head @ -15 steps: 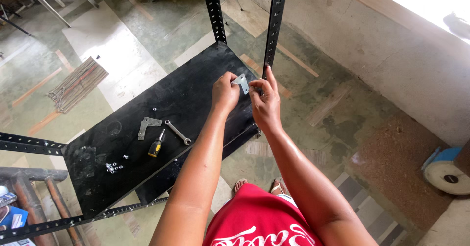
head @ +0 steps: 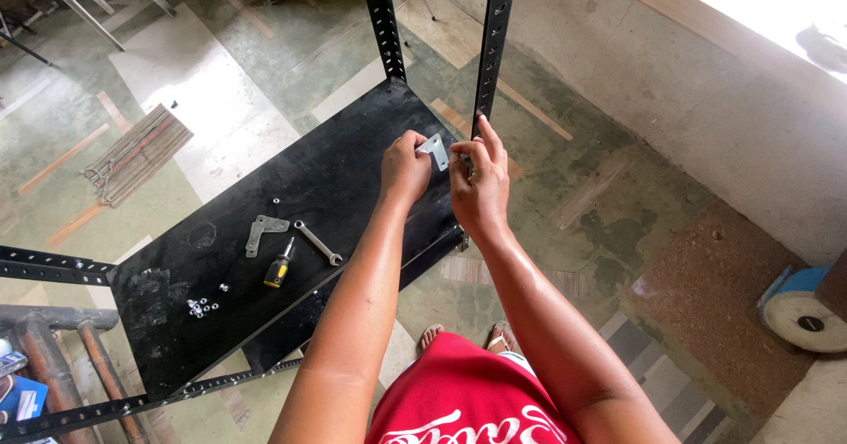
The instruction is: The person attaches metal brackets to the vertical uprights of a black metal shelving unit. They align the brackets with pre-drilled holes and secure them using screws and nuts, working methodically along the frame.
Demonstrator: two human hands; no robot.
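Observation:
Both hands meet over the far right part of a black shelf board (head: 291, 197) of a slotted-angle rack. My left hand (head: 404, 169) pinches a small grey metal corner bracket (head: 435, 150). My right hand (head: 479, 182) is closed on the bracket's right side, fingertips against it, right beside the black perforated upright (head: 490, 42). On the board nearer me lie a second grey bracket (head: 262, 229), a small spanner (head: 318, 243), a stubby screwdriver with a yellow and black handle (head: 279, 269) and several loose nuts (head: 203, 304).
A second perforated upright (head: 381, 20) rises at the board's far corner. Black slotted rails (head: 53, 267) run along the left and front edges. A bundle of thin rods (head: 132, 154) lies on the floor at left. A blue and white round object (head: 798, 312) sits at right by the wall.
Both hands have stayed at the bracket next to the right upright. The right hand's fingers have closed in a little on the bracket.

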